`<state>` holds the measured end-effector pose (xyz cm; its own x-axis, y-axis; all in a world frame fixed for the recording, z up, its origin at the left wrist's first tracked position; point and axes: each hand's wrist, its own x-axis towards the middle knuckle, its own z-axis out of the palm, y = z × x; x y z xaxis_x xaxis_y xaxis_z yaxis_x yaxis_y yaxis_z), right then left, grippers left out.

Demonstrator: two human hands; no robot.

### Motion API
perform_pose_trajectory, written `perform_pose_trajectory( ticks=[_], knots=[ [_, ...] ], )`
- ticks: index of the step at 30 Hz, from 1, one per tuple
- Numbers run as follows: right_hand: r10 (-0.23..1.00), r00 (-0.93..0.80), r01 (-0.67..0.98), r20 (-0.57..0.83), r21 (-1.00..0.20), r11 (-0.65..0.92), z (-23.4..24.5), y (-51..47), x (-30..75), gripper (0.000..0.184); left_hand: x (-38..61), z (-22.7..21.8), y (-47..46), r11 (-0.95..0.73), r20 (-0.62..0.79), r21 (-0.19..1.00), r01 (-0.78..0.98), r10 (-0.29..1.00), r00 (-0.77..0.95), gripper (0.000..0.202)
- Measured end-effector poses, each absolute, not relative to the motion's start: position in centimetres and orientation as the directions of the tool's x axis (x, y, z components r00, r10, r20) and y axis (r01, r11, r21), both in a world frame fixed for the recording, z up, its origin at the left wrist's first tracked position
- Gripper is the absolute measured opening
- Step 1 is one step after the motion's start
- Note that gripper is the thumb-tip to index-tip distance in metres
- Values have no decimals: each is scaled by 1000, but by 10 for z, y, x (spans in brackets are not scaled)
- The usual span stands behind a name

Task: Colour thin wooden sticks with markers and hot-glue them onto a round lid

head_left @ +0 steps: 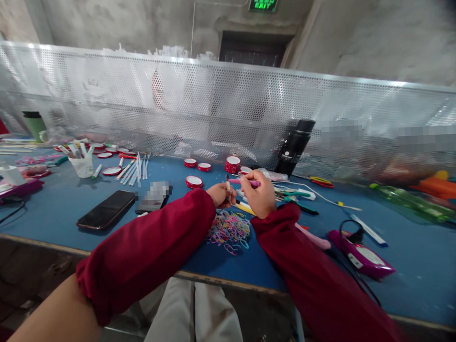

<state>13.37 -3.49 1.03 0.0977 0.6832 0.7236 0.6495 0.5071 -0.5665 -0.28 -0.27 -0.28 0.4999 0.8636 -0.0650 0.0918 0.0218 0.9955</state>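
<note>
My right hand (259,192) is closed around a slim pink pen-like tool (234,181), held nearly level and pointing left. The tool's dark tip is just above my left hand (221,195), whose fingers are pinched together. What those fingers hold is too small to make out. Below both hands lies a loose heap of small coloured loops (230,231), in pink, yellow, blue and purple. A yellow pen-like stick (245,207) lies on the table between my hands, partly hidden by them.
Red-rimmed round tins (194,182) stand behind my hands. Left are a black phone (107,210) and a white cup of pens (82,166). Right are green-handled pliers (295,193), a purple box with a cable (366,259) and a black bottle (295,147) before the perforated metal screen (210,111).
</note>
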Motion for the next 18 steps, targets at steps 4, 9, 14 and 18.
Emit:
perform_pose_trajectory(
  ticks=[4, 9, 14, 18],
  knots=[
    [692, 108, 654, 714, -575, 491, 10, -35, 134, 15, -3, -2, -3, 41, -84, 994, 98, 866, 492, 16],
    [743, 151, 557, 652, -677, 481, 12, -36, 133, 18, -2, -4, 0, 38, -65, 997, 66, 875, 480, 17],
    [782, 170, 520, 599, -729, 445, 12, -33, 138, 24, -2, -7, 4, 44, -61, 998, 47, 889, 454, 15],
    [788, 168, 529, 593, -728, 436, 9, -29, 141, 27, -1, -8, 6, 34, -49, 999, 41, 898, 438, 19]
  ],
)
